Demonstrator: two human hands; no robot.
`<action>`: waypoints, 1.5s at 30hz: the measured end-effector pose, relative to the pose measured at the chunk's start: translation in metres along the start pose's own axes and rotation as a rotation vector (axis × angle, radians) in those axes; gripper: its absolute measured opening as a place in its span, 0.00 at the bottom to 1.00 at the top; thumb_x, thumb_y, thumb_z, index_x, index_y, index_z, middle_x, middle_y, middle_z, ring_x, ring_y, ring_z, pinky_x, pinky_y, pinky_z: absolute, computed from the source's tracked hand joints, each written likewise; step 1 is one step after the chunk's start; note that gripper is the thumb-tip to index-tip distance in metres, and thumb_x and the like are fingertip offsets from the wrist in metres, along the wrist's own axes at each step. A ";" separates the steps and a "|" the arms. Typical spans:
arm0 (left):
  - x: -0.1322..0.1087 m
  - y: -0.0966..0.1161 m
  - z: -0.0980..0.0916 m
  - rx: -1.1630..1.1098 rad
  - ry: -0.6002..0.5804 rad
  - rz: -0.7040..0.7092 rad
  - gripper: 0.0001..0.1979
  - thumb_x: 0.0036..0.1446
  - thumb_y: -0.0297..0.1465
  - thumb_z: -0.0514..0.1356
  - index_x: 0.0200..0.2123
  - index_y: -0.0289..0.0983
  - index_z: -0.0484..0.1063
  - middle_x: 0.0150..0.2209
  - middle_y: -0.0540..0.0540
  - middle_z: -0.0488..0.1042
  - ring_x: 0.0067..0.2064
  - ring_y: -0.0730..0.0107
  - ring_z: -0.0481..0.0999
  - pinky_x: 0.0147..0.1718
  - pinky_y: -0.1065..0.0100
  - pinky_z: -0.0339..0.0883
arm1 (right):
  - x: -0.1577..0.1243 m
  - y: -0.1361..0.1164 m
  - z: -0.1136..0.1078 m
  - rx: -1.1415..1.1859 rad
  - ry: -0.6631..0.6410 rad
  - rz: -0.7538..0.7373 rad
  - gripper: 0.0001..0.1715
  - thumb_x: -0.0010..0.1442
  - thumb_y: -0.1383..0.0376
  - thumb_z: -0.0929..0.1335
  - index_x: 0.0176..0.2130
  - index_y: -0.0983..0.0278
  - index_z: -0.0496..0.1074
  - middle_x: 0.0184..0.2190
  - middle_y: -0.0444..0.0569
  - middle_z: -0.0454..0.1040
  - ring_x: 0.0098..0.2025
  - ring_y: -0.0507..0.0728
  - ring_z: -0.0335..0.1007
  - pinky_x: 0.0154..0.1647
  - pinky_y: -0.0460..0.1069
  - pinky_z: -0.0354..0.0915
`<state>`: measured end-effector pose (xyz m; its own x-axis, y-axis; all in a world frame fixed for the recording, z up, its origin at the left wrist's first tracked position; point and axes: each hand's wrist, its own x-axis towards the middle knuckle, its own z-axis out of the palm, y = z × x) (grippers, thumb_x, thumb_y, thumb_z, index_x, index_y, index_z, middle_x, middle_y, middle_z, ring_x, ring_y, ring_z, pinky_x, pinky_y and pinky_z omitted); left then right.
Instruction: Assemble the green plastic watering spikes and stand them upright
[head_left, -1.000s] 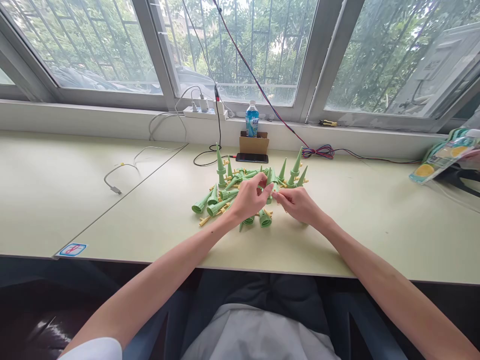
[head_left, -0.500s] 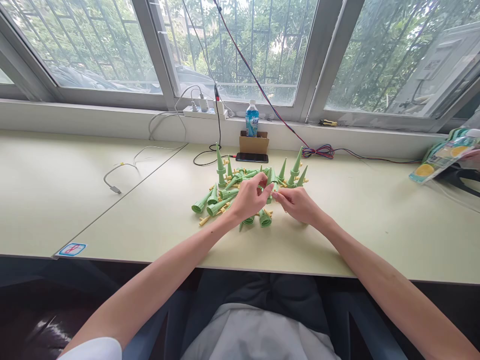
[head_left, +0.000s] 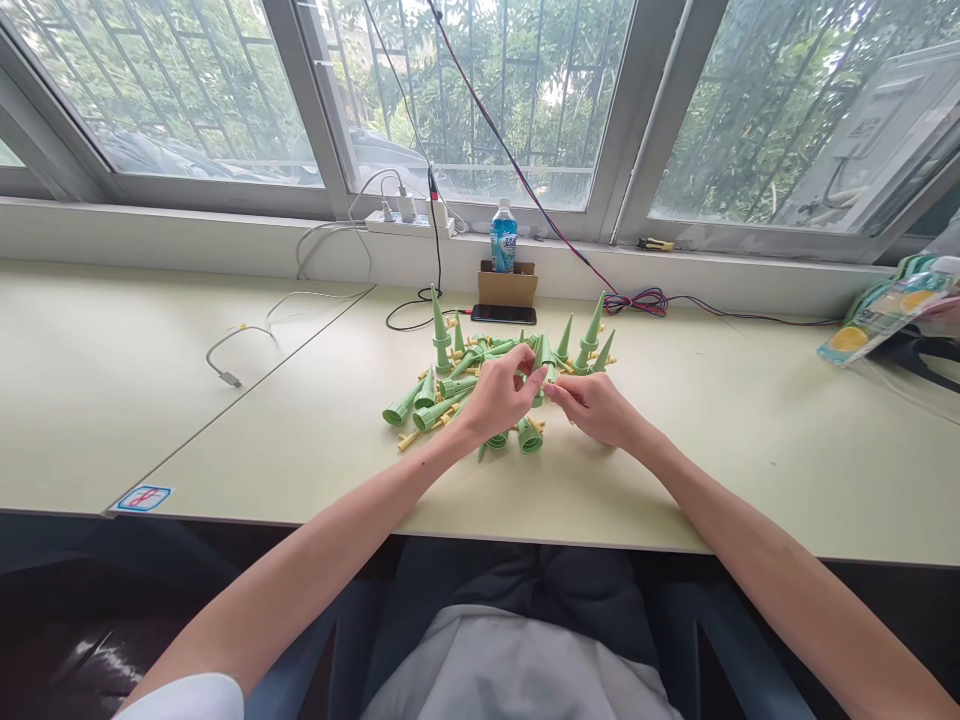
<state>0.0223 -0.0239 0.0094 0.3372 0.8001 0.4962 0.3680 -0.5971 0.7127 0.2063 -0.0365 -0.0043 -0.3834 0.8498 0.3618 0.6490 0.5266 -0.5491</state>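
Note:
My left hand [head_left: 504, 392] is closed, thumb and fingers pinching a green plastic watering spike [head_left: 547, 352]. Right beside it, my right hand [head_left: 592, 405] is also closed, its thumb and forefinger at a small yellow valve piece [head_left: 551, 381] on that spike; the fingers cover most of it. Around the hands lies a pile of similar green spikes [head_left: 431, 415] with yellow valve stems [head_left: 407, 441]. Several spikes stand upright, such as a tall one at the left [head_left: 440, 335] and another at the right [head_left: 592, 335].
Behind the pile are a black phone [head_left: 504, 315], a cardboard box [head_left: 508, 288] and a blue drink bottle [head_left: 503, 238]. Cables [head_left: 637, 303] run along the back of the table [head_left: 750, 430]. A white cable [head_left: 229, 379] lies left; a printed plastic bag [head_left: 881, 320] sits right.

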 end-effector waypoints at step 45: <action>0.000 0.001 -0.001 0.015 -0.002 0.010 0.13 0.62 0.40 0.56 0.31 0.38 0.59 0.30 0.51 0.71 0.18 0.82 0.57 0.20 0.71 0.54 | 0.000 0.001 0.000 -0.021 -0.007 -0.016 0.30 0.69 0.49 0.57 0.21 0.63 0.56 0.16 0.41 0.60 0.21 0.48 0.51 0.25 0.48 0.47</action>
<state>0.0221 -0.0245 0.0104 0.3424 0.7942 0.5020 0.3775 -0.6055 0.7006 0.2071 -0.0358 -0.0043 -0.3985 0.8413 0.3653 0.6562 0.5398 -0.5273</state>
